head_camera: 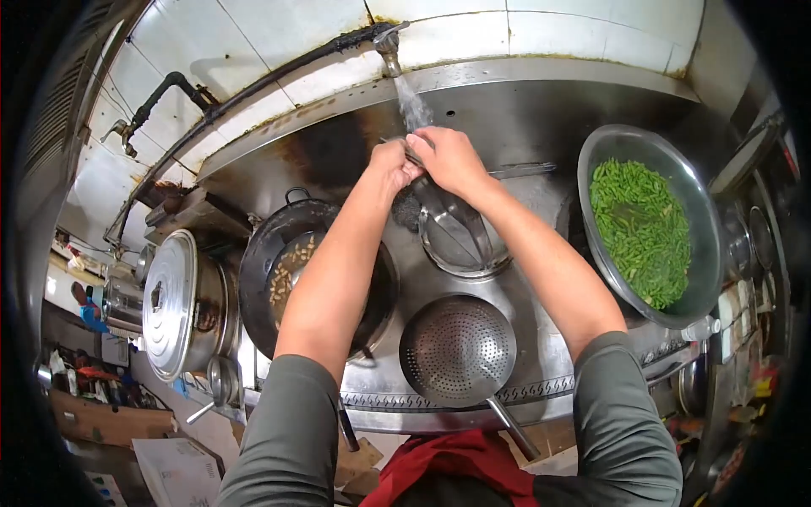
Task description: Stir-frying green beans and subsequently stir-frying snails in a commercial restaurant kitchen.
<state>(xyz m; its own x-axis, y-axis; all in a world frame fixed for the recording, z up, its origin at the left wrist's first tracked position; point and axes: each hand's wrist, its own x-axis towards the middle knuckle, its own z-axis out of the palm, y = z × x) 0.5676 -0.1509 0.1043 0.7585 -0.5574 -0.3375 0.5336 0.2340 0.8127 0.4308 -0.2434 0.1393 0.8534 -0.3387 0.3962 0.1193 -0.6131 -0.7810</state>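
Observation:
Under the running faucet [388,47], my left hand [389,166] and my right hand [448,157] are close together. A narrow greyish item [413,154] is gripped between them; fingers hide most of it, so its kind cannot be told. The water stream [413,104] falls onto or just behind my fingers. Below my hands, a round metal basin [466,269] stands on the steel stove top, with a dark, shiny, long shape [447,206] reaching into it. A dark scouring pad or mesh clump [407,209] lies beside the basin, to its left.
A black wok [263,253] with small pale-brown pieces in liquid stands left. Beyond it is a lidded metal pot [170,304]. A perforated strainer [457,348] lies near the front edge, its handle overhanging. At right, a large metal bowl [706,253] holds chopped green vegetables [640,231].

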